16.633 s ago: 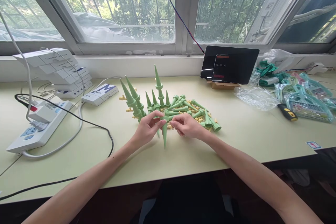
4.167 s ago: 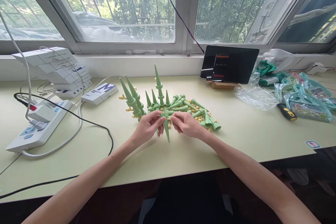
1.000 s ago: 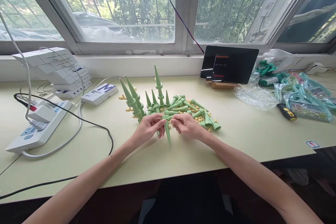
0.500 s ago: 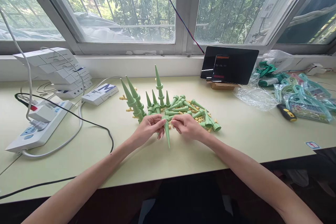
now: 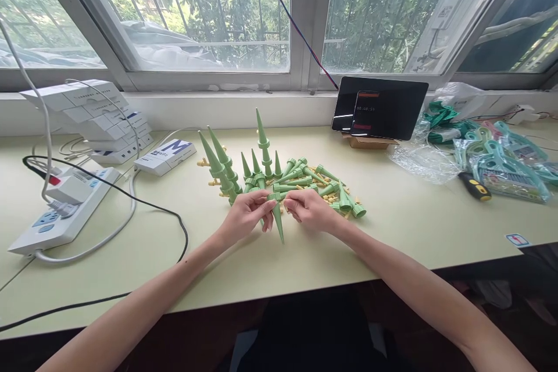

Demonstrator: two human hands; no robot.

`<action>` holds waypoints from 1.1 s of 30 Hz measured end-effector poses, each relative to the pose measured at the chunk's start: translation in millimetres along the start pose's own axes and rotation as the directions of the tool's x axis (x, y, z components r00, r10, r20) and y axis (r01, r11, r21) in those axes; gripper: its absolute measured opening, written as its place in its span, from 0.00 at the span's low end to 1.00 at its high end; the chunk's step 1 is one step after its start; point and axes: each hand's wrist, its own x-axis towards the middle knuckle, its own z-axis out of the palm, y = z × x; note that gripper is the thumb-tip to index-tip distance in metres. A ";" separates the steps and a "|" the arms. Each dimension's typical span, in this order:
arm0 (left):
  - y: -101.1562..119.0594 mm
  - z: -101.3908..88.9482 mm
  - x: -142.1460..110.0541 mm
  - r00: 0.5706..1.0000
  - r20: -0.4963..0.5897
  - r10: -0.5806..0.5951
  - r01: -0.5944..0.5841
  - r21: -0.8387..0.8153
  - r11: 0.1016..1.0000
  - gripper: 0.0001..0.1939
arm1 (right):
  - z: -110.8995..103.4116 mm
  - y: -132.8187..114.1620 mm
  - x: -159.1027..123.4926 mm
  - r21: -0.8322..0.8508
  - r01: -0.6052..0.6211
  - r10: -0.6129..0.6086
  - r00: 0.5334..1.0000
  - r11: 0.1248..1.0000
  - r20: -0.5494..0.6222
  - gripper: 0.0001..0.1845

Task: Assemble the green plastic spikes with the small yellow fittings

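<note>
In the head view, a green plant-watering spike points down toward me, its collar pinched by the fingers of my left hand. Just right of the collar, my right hand is closed in a pinch. A small yellow piece shows at its fingertips, mostly hidden by them. Behind my hands lies a heap of loose green spikes mixed with yellow valves. To the left of the heap, stacked spikes lean with yellow valves sticking out, and another tall stack stands upright.
On the left are a power strip, a stack of white boxes, a single white box and loose cables. A tablet with a timer phone stands at the back. Bagged brushes and a yellow-black tool are at right.
Over the earlier frames, the held spike's tip shifts slightly left and right while both hands stay in nearly the same place. The heap and the stacks look unchanged.
</note>
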 end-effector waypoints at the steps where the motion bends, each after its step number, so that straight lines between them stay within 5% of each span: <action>1: 1.3 -0.9 0.5 0.999 0.022 -0.034 0.035 -0.028 0.999 0.12 | 0.1 -1.1 -0.1 -0.016 0.011 -0.011 1.000 1.000 -0.008 0.17; 5: 3.5 -2.0 1.5 0.994 0.056 -0.088 0.094 -0.114 0.989 0.13 | 1.0 -3.0 -0.6 -0.039 0.027 -0.028 0.999 0.999 -0.020 0.17; 14: -2.9 4.8 -1.6 0.992 -0.093 0.091 -0.088 0.032 0.996 0.11 | 1.4 0.7 -0.2 0.085 -0.034 0.032 0.999 0.996 0.021 0.18; 22: -0.6 -2.9 2.1 0.988 0.079 -0.129 0.141 -0.165 0.976 0.14 | 1.1 -1.9 -0.9 -0.021 0.028 -0.029 1.000 0.999 -0.011 0.17; 33: -6.5 5.3 -1.6 0.993 -0.083 0.082 -0.078 0.043 0.996 0.10 | 1.8 1.1 -0.1 0.035 -0.006 0.006 1.000 0.999 0.008 0.18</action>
